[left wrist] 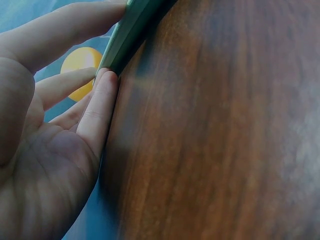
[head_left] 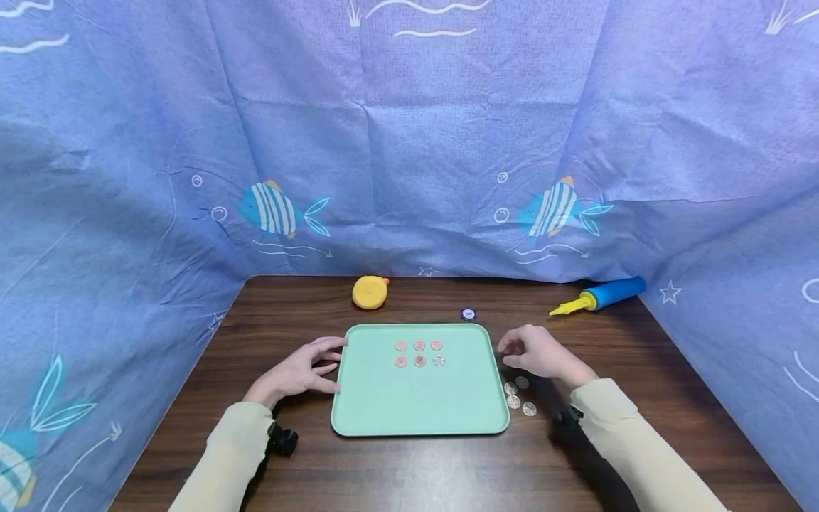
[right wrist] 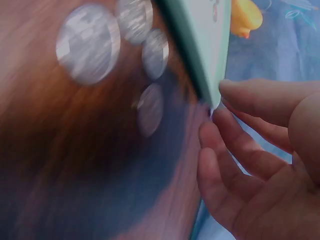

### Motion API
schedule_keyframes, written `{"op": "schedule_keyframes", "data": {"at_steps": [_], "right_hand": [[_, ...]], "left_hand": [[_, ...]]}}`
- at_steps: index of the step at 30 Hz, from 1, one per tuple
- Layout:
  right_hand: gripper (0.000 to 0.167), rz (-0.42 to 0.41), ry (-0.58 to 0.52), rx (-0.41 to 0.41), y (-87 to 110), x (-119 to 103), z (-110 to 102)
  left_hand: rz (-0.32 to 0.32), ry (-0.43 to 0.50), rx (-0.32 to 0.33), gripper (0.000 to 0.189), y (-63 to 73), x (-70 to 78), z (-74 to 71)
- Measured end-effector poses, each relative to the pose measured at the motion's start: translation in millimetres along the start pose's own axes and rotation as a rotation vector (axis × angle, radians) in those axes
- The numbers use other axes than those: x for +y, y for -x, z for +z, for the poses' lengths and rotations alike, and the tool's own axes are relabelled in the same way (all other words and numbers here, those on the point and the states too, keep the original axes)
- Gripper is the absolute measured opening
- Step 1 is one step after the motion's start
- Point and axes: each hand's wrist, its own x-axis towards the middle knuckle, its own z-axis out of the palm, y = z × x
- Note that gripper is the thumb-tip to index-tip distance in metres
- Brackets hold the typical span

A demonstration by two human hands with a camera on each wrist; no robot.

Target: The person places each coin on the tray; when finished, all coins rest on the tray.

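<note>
A light green tray (head_left: 416,405) lies on the table. On it sit two rows of coins: three copper-coloured coins (head_left: 419,345) above, then two copper-coloured ones and a silver coin (head_left: 439,361) below. My left hand (head_left: 301,370) touches the tray's left edge with spread fingers; the left wrist view shows fingertips against the rim (left wrist: 120,45). Beside the tray's upper right edge is my right hand (head_left: 537,352), its fingers loosely bent. In the right wrist view, thumb and fingers are apart near the tray corner, with nothing visible between them. Several silver coins (right wrist: 89,44) lie on the table near that hand.
Behind the tray stand a yellow duck-like object (head_left: 370,292) and a dark blue poker chip (head_left: 468,313). A blue hand pump (head_left: 614,292) with a yellow nozzle lies at the back right. A blue fish-patterned cloth (head_left: 409,156) hangs behind the wooden table (head_left: 422,473).
</note>
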Motion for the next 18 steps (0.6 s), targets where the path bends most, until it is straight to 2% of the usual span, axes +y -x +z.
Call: {"op": "schedule_keyframes", "data": {"at_steps": [9,18], "right_hand": [[0.014,-0.013,-0.042,-0.115,20.5,17.5,-0.6],[0.022,-0.018,-0.045,-0.140,26.7,24.2,0.6]], "left_hand": [[0.002,0.004,-0.005,0.094,0.1,-1.0,-0.6],[0.000,0.002,-0.005,0.093,-0.1,-0.9,-0.3]]}}
